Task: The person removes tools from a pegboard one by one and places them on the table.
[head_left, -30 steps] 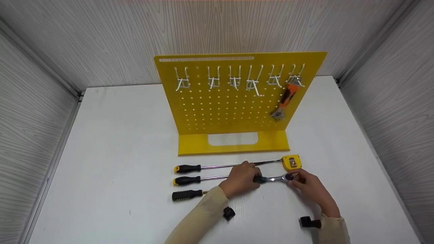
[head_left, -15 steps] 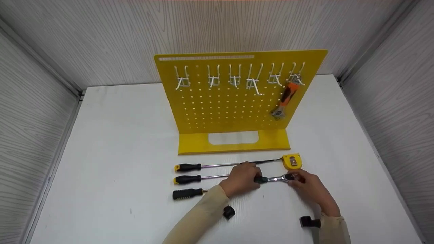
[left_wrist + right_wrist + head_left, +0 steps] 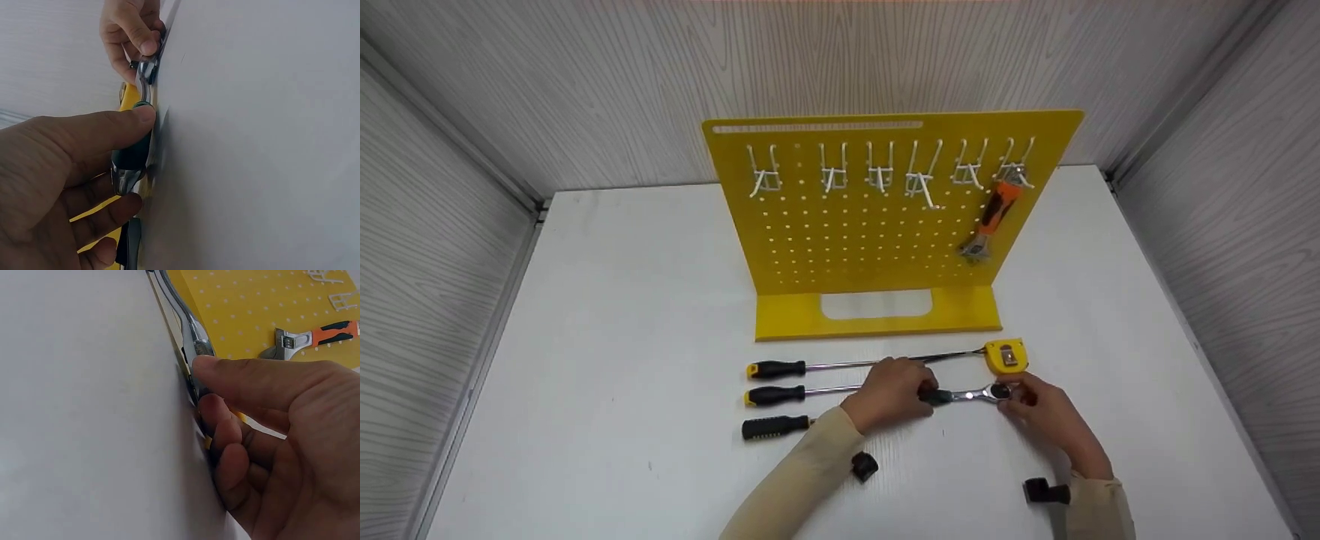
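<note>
A ratchet wrench (image 3: 969,395) with a chrome head and dark green grip lies sideways between my two hands, low over the white table. My left hand (image 3: 889,391) pinches its grip, thumb on one side and fingers curled on the other, as the left wrist view shows. At the round head, my right hand (image 3: 1046,415) holds the end between thumb and fingertips. Just behind the wrench is a yellow tape measure (image 3: 1006,356). Two black-and-yellow screwdrivers (image 3: 777,370) and a black-handled tool (image 3: 775,427) lie to the left, their far parts partly covered by my left hand and sleeve.
Behind the tools stands a yellow pegboard (image 3: 877,247) with several white hooks (image 3: 833,178) along its top. An adjustable wrench (image 3: 996,214) with an orange handle hangs from the rightmost hook. Patterned grey panels (image 3: 840,60) enclose the table (image 3: 622,337) at the back and sides.
Both hands keep their hold on the ratchet wrench and stay nearly still. The head view has shifted only slightly.
</note>
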Action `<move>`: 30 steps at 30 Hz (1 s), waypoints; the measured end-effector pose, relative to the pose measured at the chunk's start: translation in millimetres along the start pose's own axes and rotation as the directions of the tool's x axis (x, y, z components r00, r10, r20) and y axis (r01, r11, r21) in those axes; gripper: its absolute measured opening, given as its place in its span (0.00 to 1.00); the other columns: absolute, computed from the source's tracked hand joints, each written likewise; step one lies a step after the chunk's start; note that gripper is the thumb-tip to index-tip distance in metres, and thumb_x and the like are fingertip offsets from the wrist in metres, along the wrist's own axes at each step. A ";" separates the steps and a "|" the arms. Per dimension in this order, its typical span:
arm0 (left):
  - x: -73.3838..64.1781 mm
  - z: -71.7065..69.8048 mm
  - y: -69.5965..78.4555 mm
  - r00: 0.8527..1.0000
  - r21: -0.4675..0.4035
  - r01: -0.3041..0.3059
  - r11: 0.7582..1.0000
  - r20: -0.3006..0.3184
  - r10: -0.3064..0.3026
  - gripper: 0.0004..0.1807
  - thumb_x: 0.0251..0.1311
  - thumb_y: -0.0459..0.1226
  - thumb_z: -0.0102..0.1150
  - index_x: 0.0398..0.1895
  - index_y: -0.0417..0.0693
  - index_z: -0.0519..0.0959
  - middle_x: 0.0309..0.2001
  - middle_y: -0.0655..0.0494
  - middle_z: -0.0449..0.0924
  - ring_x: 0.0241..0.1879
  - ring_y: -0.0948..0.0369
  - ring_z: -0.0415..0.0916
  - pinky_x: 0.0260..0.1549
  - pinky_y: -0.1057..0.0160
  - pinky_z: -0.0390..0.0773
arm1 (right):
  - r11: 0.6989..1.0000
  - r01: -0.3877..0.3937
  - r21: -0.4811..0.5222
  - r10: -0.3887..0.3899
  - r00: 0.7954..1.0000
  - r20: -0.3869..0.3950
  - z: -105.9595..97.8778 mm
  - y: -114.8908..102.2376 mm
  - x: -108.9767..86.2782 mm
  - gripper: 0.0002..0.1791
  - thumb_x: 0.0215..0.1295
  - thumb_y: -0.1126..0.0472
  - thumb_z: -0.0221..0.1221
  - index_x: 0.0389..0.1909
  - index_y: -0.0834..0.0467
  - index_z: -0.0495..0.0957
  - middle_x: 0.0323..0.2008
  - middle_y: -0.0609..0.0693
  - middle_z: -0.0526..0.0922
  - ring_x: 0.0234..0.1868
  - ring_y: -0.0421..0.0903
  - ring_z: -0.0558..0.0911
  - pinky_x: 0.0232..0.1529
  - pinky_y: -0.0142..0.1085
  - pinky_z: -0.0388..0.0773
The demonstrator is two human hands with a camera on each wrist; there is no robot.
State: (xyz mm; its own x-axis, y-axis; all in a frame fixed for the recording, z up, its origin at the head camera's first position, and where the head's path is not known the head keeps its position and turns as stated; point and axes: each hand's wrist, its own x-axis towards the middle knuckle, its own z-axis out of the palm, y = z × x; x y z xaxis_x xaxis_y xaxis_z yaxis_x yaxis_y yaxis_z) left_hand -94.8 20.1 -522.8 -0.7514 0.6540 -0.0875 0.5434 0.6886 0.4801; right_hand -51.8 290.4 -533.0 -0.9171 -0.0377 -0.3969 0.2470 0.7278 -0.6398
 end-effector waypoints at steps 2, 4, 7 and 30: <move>0.2 0.0 -0.5 1.000 -0.016 0.001 1.000 -0.007 -0.001 0.11 0.50 0.42 0.69 0.39 0.56 0.85 0.34 0.65 0.83 0.34 0.66 0.73 0.35 0.68 0.66 | 1.000 0.010 -0.002 -0.010 1.000 -0.002 -0.3 -0.6 -0.4 0.22 0.63 0.59 0.62 0.58 0.53 0.74 0.34 0.51 0.74 0.35 0.46 0.70 0.31 0.33 0.68; 0.3 1.0 -0.9 1.000 -0.033 0.002 0.999 -0.012 -0.002 0.11 0.50 0.41 0.69 0.38 0.55 0.86 0.34 0.65 0.82 0.33 0.67 0.72 0.35 0.68 0.65 | 1.000 0.003 0.002 -0.003 1.000 -0.007 -0.1 -0.7 -0.4 0.21 0.63 0.60 0.62 0.58 0.53 0.74 0.34 0.51 0.74 0.35 0.46 0.70 0.31 0.33 0.68; 0.4 2.8 -1.6 1.000 -0.055 0.009 0.998 -0.013 -0.009 0.11 0.49 0.41 0.69 0.38 0.55 0.86 0.33 0.66 0.82 0.33 0.68 0.72 0.34 0.68 0.64 | 1.000 0.012 -0.002 -0.012 1.000 -0.005 0.2 -0.5 -0.2 0.21 0.63 0.60 0.62 0.58 0.54 0.74 0.33 0.50 0.74 0.35 0.45 0.70 0.31 0.33 0.68; -4.1 -2.4 -3.0 1.000 -0.059 0.001 0.998 -0.015 -0.002 0.16 0.49 0.46 0.72 0.43 0.56 0.86 0.36 0.64 0.84 0.35 0.67 0.74 0.35 0.69 0.64 | 0.993 -0.060 0.097 0.059 0.998 0.020 -6.8 -0.8 -8.4 0.24 0.65 0.57 0.60 0.62 0.54 0.71 0.40 0.52 0.78 0.38 0.47 0.73 0.34 0.33 0.72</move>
State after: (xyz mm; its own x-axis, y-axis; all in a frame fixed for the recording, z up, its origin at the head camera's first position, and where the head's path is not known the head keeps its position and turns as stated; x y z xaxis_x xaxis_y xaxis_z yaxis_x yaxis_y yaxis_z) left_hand -94.2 14.6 -521.8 -0.7578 0.6481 -0.0754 0.5199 0.6696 0.5305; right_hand -46.4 294.7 -524.7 -0.8944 -0.0087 -0.4471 0.3311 0.6591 -0.6752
